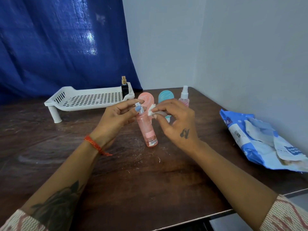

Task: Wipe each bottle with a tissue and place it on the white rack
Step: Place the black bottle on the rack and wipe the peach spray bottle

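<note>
Behind the right hand (pixel 175 120), teal bottle (pixel 165 97) half-hidden.

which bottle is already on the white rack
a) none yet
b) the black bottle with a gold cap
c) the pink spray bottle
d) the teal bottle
b: the black bottle stands at the right end of the rack, while the other bottles are off the rack, on the table or in the hands.

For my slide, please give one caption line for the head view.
Left hand holds a pink spray bottle while right hand wipes it with a tissue.
</note>
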Tool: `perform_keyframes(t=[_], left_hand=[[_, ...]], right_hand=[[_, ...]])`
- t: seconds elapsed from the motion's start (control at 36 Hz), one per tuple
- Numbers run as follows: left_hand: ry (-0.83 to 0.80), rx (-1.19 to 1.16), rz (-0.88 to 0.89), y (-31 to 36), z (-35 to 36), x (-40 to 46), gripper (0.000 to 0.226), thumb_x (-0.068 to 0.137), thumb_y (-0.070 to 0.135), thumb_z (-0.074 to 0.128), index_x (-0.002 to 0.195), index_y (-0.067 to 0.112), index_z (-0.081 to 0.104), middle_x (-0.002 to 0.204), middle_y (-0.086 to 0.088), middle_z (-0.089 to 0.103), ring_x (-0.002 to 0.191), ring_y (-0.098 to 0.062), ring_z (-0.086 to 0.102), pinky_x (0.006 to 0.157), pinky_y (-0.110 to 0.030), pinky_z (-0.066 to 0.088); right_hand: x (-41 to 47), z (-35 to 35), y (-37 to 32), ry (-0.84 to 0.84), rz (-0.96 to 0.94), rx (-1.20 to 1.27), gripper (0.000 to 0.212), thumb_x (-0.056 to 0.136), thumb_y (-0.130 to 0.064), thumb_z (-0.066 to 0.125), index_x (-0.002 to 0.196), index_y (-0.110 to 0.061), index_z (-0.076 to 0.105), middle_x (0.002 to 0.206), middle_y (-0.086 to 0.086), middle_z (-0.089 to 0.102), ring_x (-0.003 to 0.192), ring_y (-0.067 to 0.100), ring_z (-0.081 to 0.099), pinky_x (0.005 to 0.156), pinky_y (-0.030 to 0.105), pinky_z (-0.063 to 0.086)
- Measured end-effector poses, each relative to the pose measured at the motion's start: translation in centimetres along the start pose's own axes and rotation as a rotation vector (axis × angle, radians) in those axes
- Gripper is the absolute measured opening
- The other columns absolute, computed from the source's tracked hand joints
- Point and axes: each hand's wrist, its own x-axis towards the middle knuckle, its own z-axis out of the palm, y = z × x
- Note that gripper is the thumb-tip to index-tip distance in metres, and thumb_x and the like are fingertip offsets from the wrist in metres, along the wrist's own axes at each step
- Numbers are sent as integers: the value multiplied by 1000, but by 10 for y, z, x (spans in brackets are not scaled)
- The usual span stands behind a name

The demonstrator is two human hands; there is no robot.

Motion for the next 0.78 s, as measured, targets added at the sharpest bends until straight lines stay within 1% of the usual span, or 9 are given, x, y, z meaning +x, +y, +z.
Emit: perform_keyframes(t=[0.06, 0.14, 0.25, 0.42, 0.47, 0.58, 0.67, 0.72, 0.78], left_hand=[[1, -5, 11, -1, 1, 1, 37, 74, 28, 64, 110, 20, 67, 112, 1, 70, 113, -20, 61, 101, -47, 45], [-1, -8, 28, -3, 0, 1, 35, 75, 27, 63, 110, 21, 67, 113, -2, 69, 113, -22, 60, 99, -44, 47], [-8, -19, 35, -5, -1, 2, 34, 75, 27, 63, 109, 21, 67, 111, -4, 69, 111, -22, 61, 98, -41, 49], [-28, -43, 35, -6, -1, 4, 34, 74, 26, 64, 107, 21, 68, 115, 2, 68, 113, -20, 60, 97, -39, 49], [-25, -44, 43, -6, -1, 5, 33, 74, 26, 64, 106, 21, 68, 115, 3, 68, 113, -19, 60, 97, -39, 49], [-15, -35, 52, -8, -1, 5, 32, 74, 27, 64, 105, 24, 68, 111, 1, 69, 112, -20, 61, 96, -38, 50], [-28, -47, 66, -9, -1, 6, 32, 73, 27, 63, 105, 24, 67, 104, 8, 71, 107, -14, 62, 89, -30, 53], [-34, -53, 71, -9, -1, 6, 32, 73, 26, 62, 104, 24, 67, 101, 11, 72, 105, -11, 63, 85, -25, 54], [-38, -57, 68, -9, -1, 6, 31, 74, 27, 62, 105, 25, 67, 103, 9, 71, 106, -13, 62, 88, -28, 53]], right_hand=[[-2, 4, -3, 15, -87, 5, 12, 80, -5, 69, 92, -5, 73, 93, 8, 69, 93, 10, 59, 87, 9, 42], [-4, 10, -3, -50, -175, -6, 13, 82, -4, 68, 94, -5, 73, 97, 10, 69, 96, 13, 59, 88, 14, 45], [-2, 12, -2, -56, -97, 49, 13, 82, 0, 66, 92, -5, 72, 94, 7, 70, 94, 10, 60, 86, 13, 46], [0, 12, 1, -51, 55, 105, 10, 85, -1, 62, 90, -6, 69, 87, 2, 68, 86, 6, 58, 73, 10, 47], [-1, 13, 0, -35, 33, 77, 10, 85, -1, 62, 90, -6, 69, 88, 3, 68, 87, 6, 58, 74, 11, 47], [-4, 15, -5, -33, -108, 12, 14, 87, -6, 58, 94, -4, 70, 96, 9, 68, 95, 13, 60, 84, 18, 48], [-6, 18, -9, -53, -180, -37, 21, 86, -13, 56, 96, -3, 71, 99, 11, 69, 97, 18, 62, 88, 23, 48], [-5, 19, -9, -54, -177, -33, 21, 86, -14, 56, 96, -4, 71, 100, 11, 69, 98, 18, 62, 89, 22, 48], [-4, 19, -8, -43, -129, 18, 15, 87, -8, 59, 95, -4, 70, 98, 9, 69, 97, 14, 61, 87, 20, 48]])
